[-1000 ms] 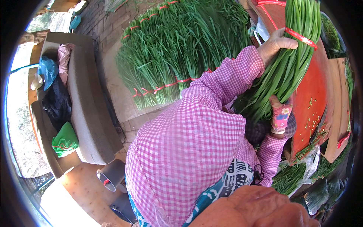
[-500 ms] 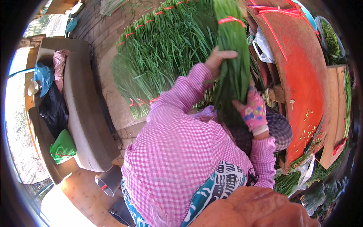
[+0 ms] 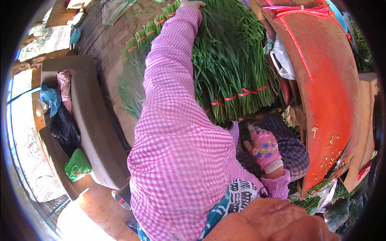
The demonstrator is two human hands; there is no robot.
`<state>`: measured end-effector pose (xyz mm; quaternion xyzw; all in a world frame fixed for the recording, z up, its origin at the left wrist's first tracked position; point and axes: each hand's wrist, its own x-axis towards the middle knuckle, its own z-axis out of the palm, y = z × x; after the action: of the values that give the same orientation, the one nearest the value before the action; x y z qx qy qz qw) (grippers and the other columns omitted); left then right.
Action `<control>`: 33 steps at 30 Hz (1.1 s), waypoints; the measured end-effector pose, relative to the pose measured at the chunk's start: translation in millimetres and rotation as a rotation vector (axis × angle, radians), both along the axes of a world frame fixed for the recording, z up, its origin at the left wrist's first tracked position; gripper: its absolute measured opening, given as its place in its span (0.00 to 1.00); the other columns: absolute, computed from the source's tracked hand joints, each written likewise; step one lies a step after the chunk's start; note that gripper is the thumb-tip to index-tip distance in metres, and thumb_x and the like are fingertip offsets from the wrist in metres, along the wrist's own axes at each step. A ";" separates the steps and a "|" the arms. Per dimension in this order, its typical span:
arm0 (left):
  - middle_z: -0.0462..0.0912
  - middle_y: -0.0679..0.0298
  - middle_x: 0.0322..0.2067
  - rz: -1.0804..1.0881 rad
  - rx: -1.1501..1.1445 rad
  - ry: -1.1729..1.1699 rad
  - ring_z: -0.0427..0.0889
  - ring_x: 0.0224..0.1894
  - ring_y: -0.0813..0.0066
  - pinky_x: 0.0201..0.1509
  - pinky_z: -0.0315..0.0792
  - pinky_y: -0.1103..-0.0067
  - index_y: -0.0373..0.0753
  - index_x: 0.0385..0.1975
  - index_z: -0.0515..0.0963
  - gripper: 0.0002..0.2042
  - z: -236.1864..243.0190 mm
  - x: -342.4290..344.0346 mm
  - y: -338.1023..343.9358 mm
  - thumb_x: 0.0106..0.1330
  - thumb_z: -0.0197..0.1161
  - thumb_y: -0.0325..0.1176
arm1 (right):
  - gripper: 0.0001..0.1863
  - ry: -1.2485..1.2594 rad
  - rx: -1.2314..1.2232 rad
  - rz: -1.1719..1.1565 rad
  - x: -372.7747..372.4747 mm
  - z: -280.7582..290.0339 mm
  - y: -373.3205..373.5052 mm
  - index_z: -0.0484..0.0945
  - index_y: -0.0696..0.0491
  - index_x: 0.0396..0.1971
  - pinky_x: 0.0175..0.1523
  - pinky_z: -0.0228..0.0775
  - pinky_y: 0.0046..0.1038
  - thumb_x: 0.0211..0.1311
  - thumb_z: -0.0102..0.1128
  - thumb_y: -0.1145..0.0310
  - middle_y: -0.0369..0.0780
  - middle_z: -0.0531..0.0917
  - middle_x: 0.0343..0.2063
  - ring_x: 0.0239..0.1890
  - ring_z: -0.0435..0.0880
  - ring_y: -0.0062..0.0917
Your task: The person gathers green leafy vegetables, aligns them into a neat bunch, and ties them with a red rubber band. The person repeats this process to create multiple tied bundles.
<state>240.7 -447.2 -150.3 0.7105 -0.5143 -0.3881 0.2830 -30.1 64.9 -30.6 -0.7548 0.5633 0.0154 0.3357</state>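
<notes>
My left hand (image 3: 192,5) reaches to the top of the pile of green leafy bundles (image 3: 233,56) tied with red bands, touching leaves there; its fingers are partly hidden, so I cannot tell whether it grips a bundle. My pink checked sleeve stretches across the pile's left part. My right hand (image 3: 263,148), in a pink flowered glove with bare fingertips, is low at the right over dark checked cloth (image 3: 292,160), fingers apart and holding nothing.
At the right stands a worn red board (image 3: 325,112) with red ties (image 3: 301,12) on top, a white bag (image 3: 282,60) beside it. At the left is a brown padded seat (image 3: 100,136) with blue, black, pink and green bags (image 3: 78,164).
My left hand has swung away to the far top of the pile with the bundle, now indistinct among the leaves. My right hand has let go of the bundle and sits lower.
</notes>
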 end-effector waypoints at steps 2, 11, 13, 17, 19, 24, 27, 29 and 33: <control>0.74 0.44 0.62 0.022 0.057 -0.038 0.79 0.59 0.49 0.59 0.78 0.58 0.42 0.77 0.49 0.51 -27.3 -16.3 -33.2 0.58 0.74 0.47 | 0.33 0.000 0.080 0.000 0.1 0.2 -0.7 0.72 0.58 0.63 0.54 0.74 0.42 0.60 0.65 0.55 0.49 0.83 0.48 0.50 0.81 0.45; 0.67 0.49 0.68 0.231 0.183 -0.459 0.73 0.66 0.49 0.68 0.69 0.56 0.48 0.77 0.50 0.41 -72.2 -99.6 -23.0 0.70 0.64 0.50 | 0.31 0.077 0.047 -0.021 -5.4 8.0 -7.0 0.75 0.57 0.59 0.51 0.72 0.38 0.61 0.64 0.53 0.44 0.84 0.45 0.47 0.83 0.37; 0.73 0.42 0.60 0.268 0.070 -0.535 0.83 0.56 0.46 0.60 0.79 0.55 0.39 0.73 0.54 0.49 -61.6 -97.7 -15.6 0.54 0.79 0.45 | 0.30 0.033 0.024 -0.021 -5.8 9.4 -6.5 0.75 0.57 0.59 0.51 0.72 0.38 0.61 0.64 0.54 0.45 0.84 0.44 0.47 0.83 0.37; 0.64 0.41 0.70 0.167 0.124 -0.555 0.71 0.69 0.44 0.68 0.71 0.55 0.48 0.79 0.41 0.60 -58.8 -76.5 -13.4 0.52 0.77 0.58 | 0.28 -0.032 -0.038 -0.046 -9.4 12.6 -8.7 0.74 0.57 0.58 0.50 0.72 0.38 0.60 0.63 0.57 0.45 0.83 0.43 0.45 0.83 0.37; 0.57 0.40 0.74 0.197 0.176 -0.300 0.65 0.72 0.45 0.71 0.68 0.57 0.47 0.80 0.35 0.66 -67.9 -60.7 -13.6 0.51 0.81 0.55 | 0.29 -0.057 -0.093 -0.071 -12.0 15.3 -11.1 0.74 0.57 0.59 0.50 0.72 0.38 0.60 0.62 0.59 0.45 0.83 0.43 0.45 0.82 0.37; 0.73 0.37 0.64 -0.129 0.230 -0.312 0.75 0.67 0.49 0.67 0.73 0.64 0.28 0.74 0.48 0.64 -83.9 -10.3 -15.7 0.45 0.84 0.55 | 0.29 -0.084 -0.033 -0.134 -11.9 21.6 -12.7 0.73 0.56 0.61 0.56 0.72 0.42 0.63 0.62 0.57 0.47 0.83 0.48 0.50 0.81 0.42; 0.82 0.40 0.55 0.017 0.128 -0.292 0.82 0.59 0.55 0.59 0.78 0.65 0.25 0.62 0.72 0.42 -76.6 0.9 -18.8 0.53 0.82 0.46 | 0.29 -0.080 -0.025 -0.099 -10.2 19.6 -11.2 0.73 0.56 0.61 0.55 0.72 0.41 0.62 0.63 0.58 0.47 0.83 0.48 0.49 0.81 0.42; 0.83 0.39 0.53 0.020 0.064 -0.247 0.84 0.56 0.55 0.58 0.78 0.66 0.26 0.62 0.73 0.39 -68.6 -7.3 -20.3 0.55 0.80 0.44 | 0.30 -0.066 -0.037 -0.072 -10.1 16.7 -8.4 0.73 0.57 0.61 0.54 0.72 0.41 0.62 0.63 0.58 0.47 0.83 0.47 0.48 0.82 0.41; 0.84 0.43 0.52 0.122 -0.010 -0.088 0.85 0.55 0.53 0.61 0.76 0.66 0.29 0.62 0.74 0.35 -77.6 -39.1 -16.2 0.58 0.78 0.42 | 0.29 -0.035 -0.049 -0.044 -13.2 9.9 -1.9 0.74 0.58 0.59 0.51 0.72 0.39 0.62 0.62 0.57 0.45 0.83 0.44 0.46 0.82 0.37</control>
<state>201.6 -463.3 -227.9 0.7554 -0.4838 -0.3359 0.2871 -43.3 63.0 -20.7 -0.7503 0.5742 -0.0191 0.3272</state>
